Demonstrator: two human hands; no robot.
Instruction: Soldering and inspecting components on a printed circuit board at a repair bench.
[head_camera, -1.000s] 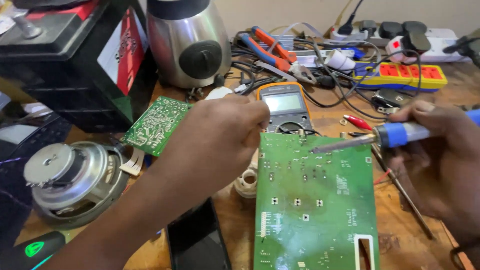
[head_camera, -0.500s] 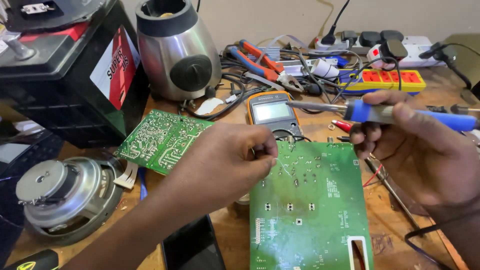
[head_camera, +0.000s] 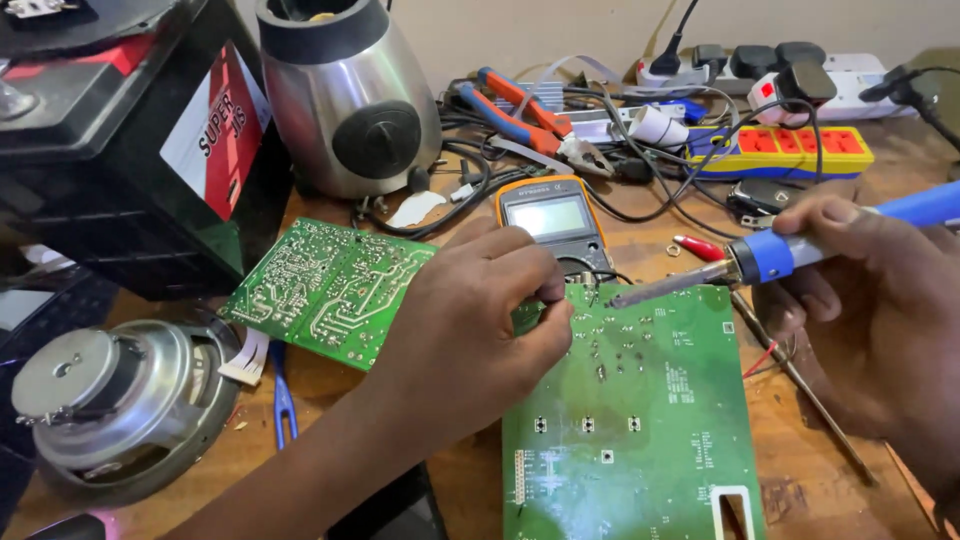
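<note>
Now the soldering iron (head_camera: 800, 250) in the right hand (head_camera: 880, 320) has dropped from mid-air, its tip at the upper edge of the circuit board (head_camera: 640, 410), centre frame on the bench (head_camera: 800, 470). The left hand (head_camera: 470, 340) pinches there, perhaps solder wire.
</note>
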